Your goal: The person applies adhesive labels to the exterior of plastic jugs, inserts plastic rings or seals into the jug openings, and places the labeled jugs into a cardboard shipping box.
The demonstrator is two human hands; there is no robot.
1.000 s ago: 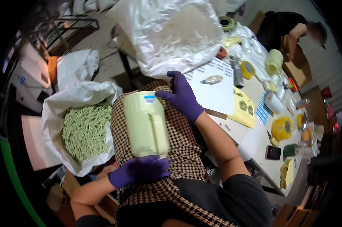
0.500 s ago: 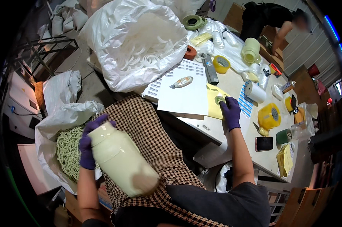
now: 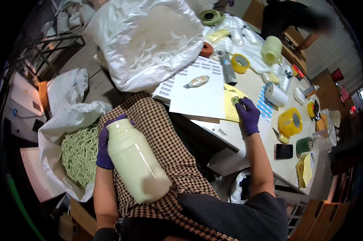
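Observation:
A glossy pale green bottle-shaped container (image 3: 135, 154) with a narrower neck lies slanted across my lap. My left hand (image 3: 104, 146), in a purple glove, is wrapped round it near the neck; part of the fingers is hidden behind it. On the table my right hand (image 3: 250, 116), also gloved in purple, pinches a small green sticker (image 3: 235, 100) at a yellow sheet (image 3: 229, 110). That sheet lies partly beneath a white sheet (image 3: 197, 98), on which a small wrapped, tapered piece (image 3: 198, 81) rests.
A white sack of translucent rings (image 3: 161, 52) stands beyond my lap. To the left, another sack holds pale green strips (image 3: 79, 156). Tape rolls (image 3: 290, 121), a phone (image 3: 283, 152) and a similar green container (image 3: 272, 50) are on the table. Another person (image 3: 288, 18) bends over boxes behind.
My left hand and the container have shifted slightly right and the container is turned a little more upright. My right fingers have closed on the green sticker, which now looks tilted up.

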